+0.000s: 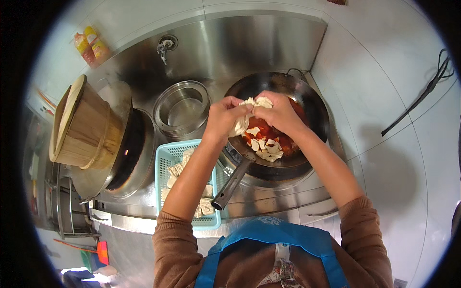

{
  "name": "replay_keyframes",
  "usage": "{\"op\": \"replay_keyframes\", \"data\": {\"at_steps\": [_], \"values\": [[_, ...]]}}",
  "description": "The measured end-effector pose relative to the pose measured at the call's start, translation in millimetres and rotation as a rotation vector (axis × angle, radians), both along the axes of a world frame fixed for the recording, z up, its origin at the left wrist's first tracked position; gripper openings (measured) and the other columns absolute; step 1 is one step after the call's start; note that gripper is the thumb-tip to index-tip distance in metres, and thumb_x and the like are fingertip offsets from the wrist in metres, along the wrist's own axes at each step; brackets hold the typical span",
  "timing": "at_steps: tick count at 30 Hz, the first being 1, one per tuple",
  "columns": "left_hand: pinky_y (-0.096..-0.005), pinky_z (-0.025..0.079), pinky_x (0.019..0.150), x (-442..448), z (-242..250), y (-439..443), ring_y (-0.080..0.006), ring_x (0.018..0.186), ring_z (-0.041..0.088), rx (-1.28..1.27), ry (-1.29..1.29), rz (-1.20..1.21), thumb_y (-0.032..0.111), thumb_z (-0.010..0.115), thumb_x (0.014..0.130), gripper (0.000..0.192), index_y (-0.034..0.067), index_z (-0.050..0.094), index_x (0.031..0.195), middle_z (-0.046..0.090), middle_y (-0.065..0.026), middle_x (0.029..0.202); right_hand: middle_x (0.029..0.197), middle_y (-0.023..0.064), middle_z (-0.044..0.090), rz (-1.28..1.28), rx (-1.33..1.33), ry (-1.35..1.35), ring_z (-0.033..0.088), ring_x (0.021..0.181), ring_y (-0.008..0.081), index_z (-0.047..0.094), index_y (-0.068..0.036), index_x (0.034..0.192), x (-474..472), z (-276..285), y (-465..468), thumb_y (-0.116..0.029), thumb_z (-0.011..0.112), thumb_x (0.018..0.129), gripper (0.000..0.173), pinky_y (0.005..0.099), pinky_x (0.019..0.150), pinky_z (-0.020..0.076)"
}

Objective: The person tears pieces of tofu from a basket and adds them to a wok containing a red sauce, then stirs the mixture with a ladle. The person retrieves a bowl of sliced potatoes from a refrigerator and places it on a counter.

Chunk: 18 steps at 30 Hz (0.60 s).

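Above a large black wok (317,108) on the right burner, my left hand (227,117) and my right hand (279,111) together grip a pale, layered piece of food (242,124), perhaps tofu skin or gluten. Under my hands, red sauce or broth (288,142) lies in the wok, with torn pale pieces (267,149) near its front side. The wok's metal handle (232,185) points toward me, to the lower left. Beneath my left forearm, a light blue plastic basket (217,212) holds more pleated pale pieces (206,206); the forearm hides part of it.
A round steel pot (183,108) sits behind the basket. At left, a wooden steamer barrel (84,129) stands in a second wok (124,97). A tap (165,46) projects from the steel backsplash (230,46). Bottles (90,45) stand at the back left. A black utensil (419,95) is against the right wall.
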<state>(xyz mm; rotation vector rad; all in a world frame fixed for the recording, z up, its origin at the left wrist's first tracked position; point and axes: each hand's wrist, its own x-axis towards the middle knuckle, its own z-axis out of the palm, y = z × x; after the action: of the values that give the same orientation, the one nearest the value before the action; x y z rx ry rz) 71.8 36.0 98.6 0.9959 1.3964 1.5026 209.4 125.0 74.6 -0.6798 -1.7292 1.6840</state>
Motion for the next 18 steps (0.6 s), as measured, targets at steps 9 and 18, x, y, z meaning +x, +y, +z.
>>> {"op": "replay_keyframes", "data": {"at_steps": [9,18], "values": [[-0.0262,0.043,0.055,7,7,36,-0.0116,0.058,0.054,0.162,0.208,0.025,0.012,0.07,0.071,0.016,-0.001,0.061,0.072,0.062,-0.0069,0.067,0.068,0.0058,0.059,-0.331,0.577,-0.27,0.053,0.063,0.0106,0.058,0.001,0.08,15,13,41,-0.012,0.063,0.071,0.017,0.0291,0.059,0.0447],[-0.0257,0.044,0.057,0,-67,36,-0.0123,0.063,0.056,-0.079,0.119,-0.125,0.021,0.072,0.076,0.025,-0.003,0.064,0.079,0.061,-0.0051,0.07,0.069,0.0122,0.061,-0.053,0.255,-0.526,0.06,0.055,0.0186,0.059,0.004,0.086,56,-84,16,-0.015,0.067,0.077,0.023,0.0318,0.053,0.0463]]}}
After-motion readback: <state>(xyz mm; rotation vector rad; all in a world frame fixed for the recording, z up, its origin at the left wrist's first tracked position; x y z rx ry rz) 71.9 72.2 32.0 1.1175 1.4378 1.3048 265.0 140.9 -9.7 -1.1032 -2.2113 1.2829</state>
